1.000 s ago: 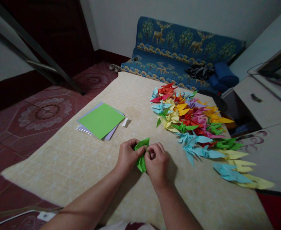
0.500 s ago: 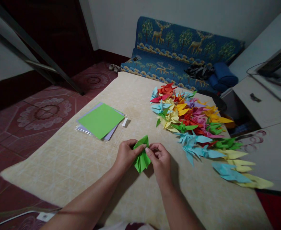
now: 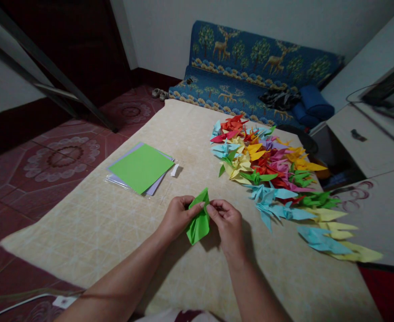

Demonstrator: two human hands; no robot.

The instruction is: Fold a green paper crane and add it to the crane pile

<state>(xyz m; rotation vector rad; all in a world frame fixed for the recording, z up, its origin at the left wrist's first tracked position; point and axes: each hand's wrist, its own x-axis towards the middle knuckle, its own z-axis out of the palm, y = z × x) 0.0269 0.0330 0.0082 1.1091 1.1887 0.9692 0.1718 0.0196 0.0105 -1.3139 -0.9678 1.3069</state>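
Note:
A partly folded sheet of green origami paper [image 3: 199,227] is held just above the table in front of me, with creases fanning through its lower part. My left hand [image 3: 180,216] is closed on its left side, thumb lying across the front. On the right edge, my right hand [image 3: 226,219] pinches the paper between thumb and fingers. The fingertips behind the paper are hidden. Up and to the left lies a stack of green and lilac paper squares [image 3: 142,167] on clear plastic wrapping. Many folded paper cranes [image 3: 267,165] in several colours cover the table's right side.
The table [image 3: 92,228] has a cream patterned cloth. A small white paper scrap [image 3: 174,170] lies beside the stack. Behind stands a blue sofa [image 3: 237,76] with deer patterns. A ladder [image 3: 59,91] leans at left, a white cabinet [image 3: 368,143] stands at right, and a power strip [image 3: 62,302] is at lower left.
The green paper's lower part has turned and flattened slightly, showing fewer open pleats. My right hand has shifted a little to the right, still pinching the edge.

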